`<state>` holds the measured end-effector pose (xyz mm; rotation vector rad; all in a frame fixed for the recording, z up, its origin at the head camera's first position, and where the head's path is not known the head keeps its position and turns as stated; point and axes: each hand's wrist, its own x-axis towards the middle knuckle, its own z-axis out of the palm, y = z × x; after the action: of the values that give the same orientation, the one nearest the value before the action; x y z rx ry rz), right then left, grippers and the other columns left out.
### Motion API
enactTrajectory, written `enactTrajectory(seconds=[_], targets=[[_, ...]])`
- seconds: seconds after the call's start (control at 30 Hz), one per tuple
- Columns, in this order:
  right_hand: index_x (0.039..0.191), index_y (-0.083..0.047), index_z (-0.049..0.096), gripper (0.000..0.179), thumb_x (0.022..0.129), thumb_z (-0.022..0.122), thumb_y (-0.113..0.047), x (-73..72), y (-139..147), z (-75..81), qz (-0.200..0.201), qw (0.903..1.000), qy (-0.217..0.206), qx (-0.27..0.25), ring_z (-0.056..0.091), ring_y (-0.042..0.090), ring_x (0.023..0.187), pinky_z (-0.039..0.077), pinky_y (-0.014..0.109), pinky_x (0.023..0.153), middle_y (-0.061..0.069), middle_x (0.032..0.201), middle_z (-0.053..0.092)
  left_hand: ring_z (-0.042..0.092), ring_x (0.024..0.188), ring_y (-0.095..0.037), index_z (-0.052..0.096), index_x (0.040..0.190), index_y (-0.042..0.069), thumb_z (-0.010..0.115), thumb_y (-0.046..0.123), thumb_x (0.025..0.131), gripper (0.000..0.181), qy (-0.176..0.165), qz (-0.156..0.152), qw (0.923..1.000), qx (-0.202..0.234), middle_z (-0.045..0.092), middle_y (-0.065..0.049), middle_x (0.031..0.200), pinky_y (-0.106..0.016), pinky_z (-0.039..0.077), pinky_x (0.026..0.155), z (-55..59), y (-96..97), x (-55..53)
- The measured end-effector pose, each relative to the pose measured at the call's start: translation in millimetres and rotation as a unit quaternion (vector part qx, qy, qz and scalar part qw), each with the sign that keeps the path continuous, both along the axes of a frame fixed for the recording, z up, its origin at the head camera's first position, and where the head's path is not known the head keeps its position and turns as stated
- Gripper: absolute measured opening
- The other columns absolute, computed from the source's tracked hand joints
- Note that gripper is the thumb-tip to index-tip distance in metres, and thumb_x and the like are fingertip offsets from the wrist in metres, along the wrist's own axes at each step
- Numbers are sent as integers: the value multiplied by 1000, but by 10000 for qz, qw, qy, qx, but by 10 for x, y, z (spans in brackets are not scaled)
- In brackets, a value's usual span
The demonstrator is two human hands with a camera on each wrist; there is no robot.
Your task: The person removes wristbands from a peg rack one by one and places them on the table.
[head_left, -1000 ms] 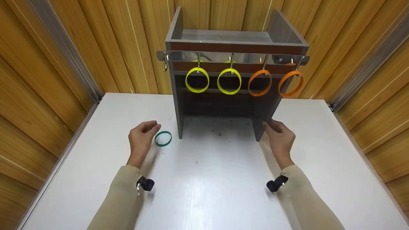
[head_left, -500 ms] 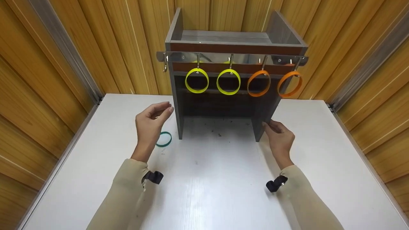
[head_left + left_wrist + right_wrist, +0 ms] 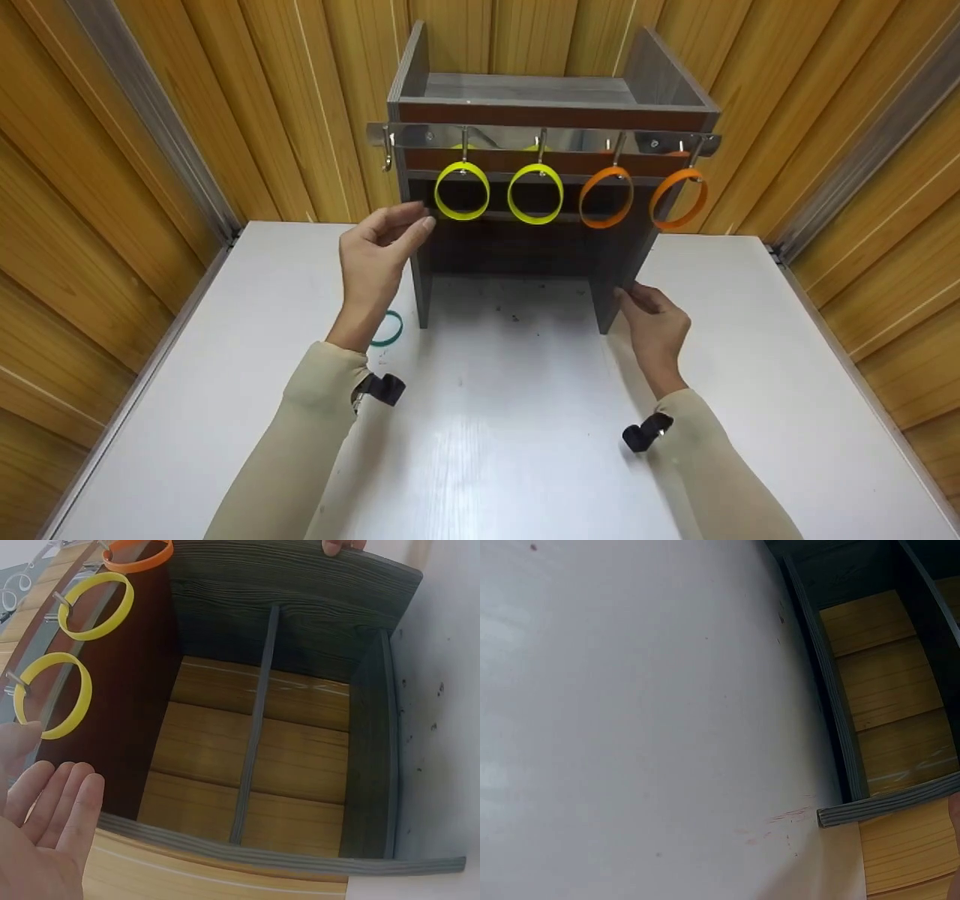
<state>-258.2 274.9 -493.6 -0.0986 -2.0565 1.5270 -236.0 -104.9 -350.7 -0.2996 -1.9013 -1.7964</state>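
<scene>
Straight ahead of the person, at twelve o'clock, a grey shelf unit (image 3: 574, 163) stands on the white table (image 3: 480, 435) before wood-patterned panelling (image 3: 289, 112). Along its metal rail (image 3: 499, 137) I see a hook (image 3: 388, 154) at the nine-o'clock end, then two yellow rings (image 3: 463, 218), then two orange rings (image 3: 606, 226) toward three. The left hand (image 3: 379, 261) hovers toward nine o'clock, fingertips near the closest yellow ring. At eight, a green ring (image 3: 401, 328) lies partly behind that wrist. Toward four, the right hand (image 3: 657, 322) pinches the unit's side panel.
</scene>
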Motion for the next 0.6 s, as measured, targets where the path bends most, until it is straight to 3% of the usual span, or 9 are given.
enactTrajectory(seconds=[0.4, 0.6], targets=[[109, 1, 81, 25, 94, 85, -18, 10, -5, -1, -3, 9999, -88, -92, 74, 7, 91, 59, 16, 79, 13, 106, 79, 76, 98, -21, 78, 119, 1, 81, 10, 96, 25, -116, -175, 9996, 193, 78, -7, 113, -32, 64, 88, 111, 91, -88], [109, 1, 80, 24, 94, 85, -17, 17, -14, 11, 19, 9999, -49, -98, 74, 5, 91, 59, 16, 79, 14, 106, 79, 77, 93, -23, 78, 117, -1, 82, 5, 95, 24, -147, -406, 9981, 442, 79, -9, 111, -34, 65, 83, 132, 117, -118]])
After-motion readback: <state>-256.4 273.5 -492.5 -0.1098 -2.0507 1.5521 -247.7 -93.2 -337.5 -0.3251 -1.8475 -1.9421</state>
